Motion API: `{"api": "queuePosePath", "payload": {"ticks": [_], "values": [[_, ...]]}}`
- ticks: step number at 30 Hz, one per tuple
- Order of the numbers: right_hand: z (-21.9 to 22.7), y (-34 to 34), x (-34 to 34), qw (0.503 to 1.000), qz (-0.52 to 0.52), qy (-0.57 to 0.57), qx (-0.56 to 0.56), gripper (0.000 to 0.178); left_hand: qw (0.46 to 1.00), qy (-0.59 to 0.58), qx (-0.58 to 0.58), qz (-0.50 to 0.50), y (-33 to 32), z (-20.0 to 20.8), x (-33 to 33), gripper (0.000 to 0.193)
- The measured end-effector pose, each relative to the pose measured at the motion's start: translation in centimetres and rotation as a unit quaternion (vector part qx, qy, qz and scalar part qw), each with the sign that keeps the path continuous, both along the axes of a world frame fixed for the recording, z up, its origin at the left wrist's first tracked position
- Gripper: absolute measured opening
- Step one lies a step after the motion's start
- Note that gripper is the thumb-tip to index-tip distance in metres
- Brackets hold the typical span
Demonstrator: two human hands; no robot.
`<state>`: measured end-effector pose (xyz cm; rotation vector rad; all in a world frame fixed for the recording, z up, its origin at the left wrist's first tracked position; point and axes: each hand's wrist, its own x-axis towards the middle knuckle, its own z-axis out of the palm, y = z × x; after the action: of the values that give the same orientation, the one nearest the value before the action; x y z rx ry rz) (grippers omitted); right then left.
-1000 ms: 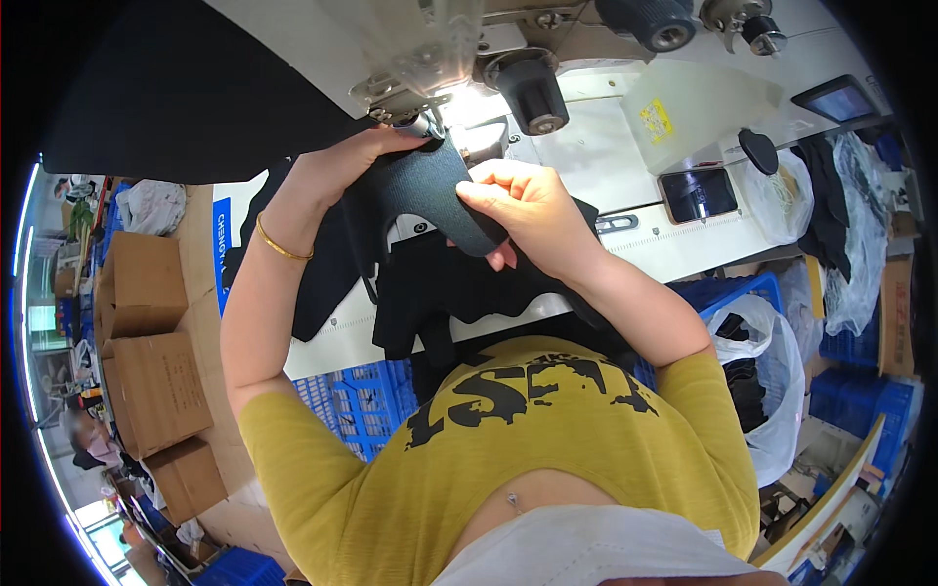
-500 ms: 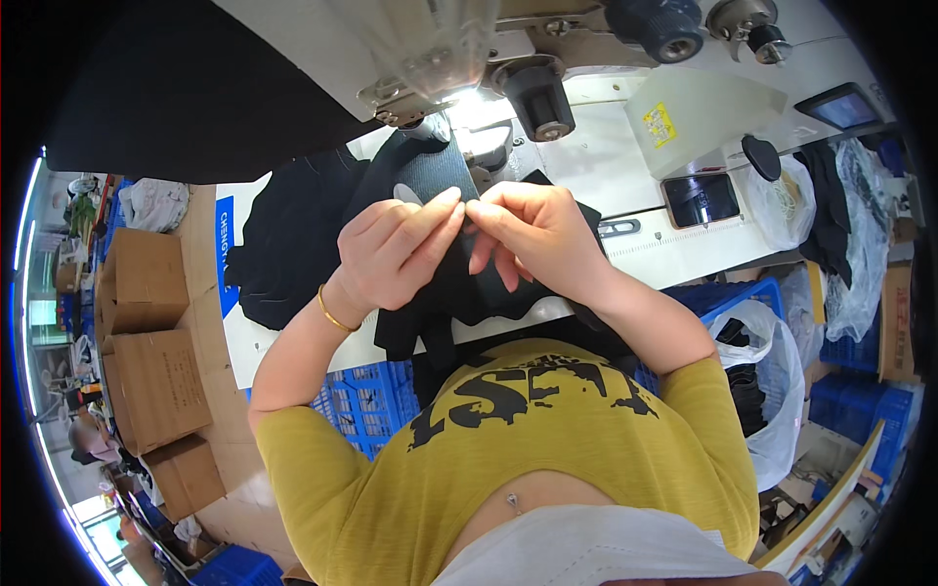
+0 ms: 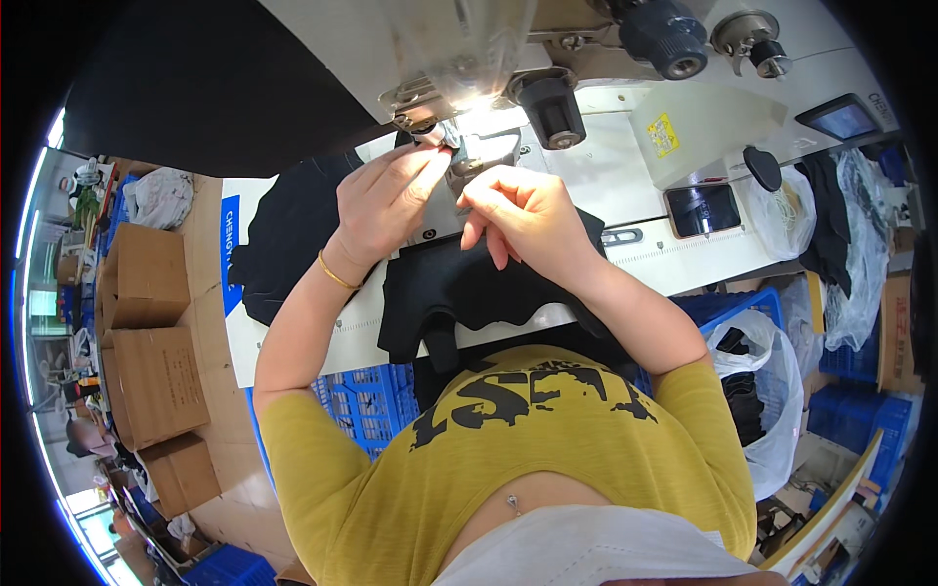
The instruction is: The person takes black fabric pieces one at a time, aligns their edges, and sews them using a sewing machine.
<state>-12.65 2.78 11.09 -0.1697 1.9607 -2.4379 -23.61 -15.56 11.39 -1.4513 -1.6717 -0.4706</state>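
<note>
My left hand (image 3: pixel 386 200) reaches up to the needle area of a white sewing machine (image 3: pixel 332 34). Its thumb and fingers are pinched just under the metal presser parts (image 3: pixel 422 109), and what lies between them is hidden. Right of it, my right hand (image 3: pixel 532 220) hovers over the machine bed with curled fingers, thumb and forefinger together; I cannot make out anything in them. One black fabric piece (image 3: pixel 293 230) lies left of my left hand. Another black fabric piece (image 3: pixel 479 283) is spread below both hands and hangs over the table's front edge.
A phone (image 3: pixel 703 210) and a plastic bag (image 3: pixel 782 210) lie on the right of the white table (image 3: pixel 645 264). Blue crates (image 3: pixel 366 400) stand under it. A white bag with black cloth (image 3: pixel 757 391) sits at the right, cardboard boxes (image 3: pixel 151 381) at the left.
My left hand has moved up and away from my right hand, toward the needle area. The dark grey-blue strip between the hands no longer shows. The black pieces now lie apart.
</note>
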Motion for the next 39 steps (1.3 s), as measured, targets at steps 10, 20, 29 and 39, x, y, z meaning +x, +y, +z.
{"api": "queuePosePath", "payload": {"ticks": [10,20,29,39], "values": [[0.6,0.0,0.5,0.999,0.020,0.000,0.031,0.018,0.999,0.002,0.001,0.036,0.2,0.0,-0.7,0.030],[-1.1,-1.5,3.0,0.764,-0.074,0.509,0.390,0.026,0.902,-0.348,0.003,0.255,-3.5,0.0,0.0,0.029],[-0.7,-1.8,5.3,0.811,-0.098,0.393,0.422,0.018,0.810,-0.567,0.076,0.133,-2.2,3.3,5.1,0.055],[-0.6,-2.3,0.3,0.992,0.008,-0.049,-0.120,0.020,0.694,-0.719,-0.013,0.040,1.0,5.2,2.0,0.022]]}}
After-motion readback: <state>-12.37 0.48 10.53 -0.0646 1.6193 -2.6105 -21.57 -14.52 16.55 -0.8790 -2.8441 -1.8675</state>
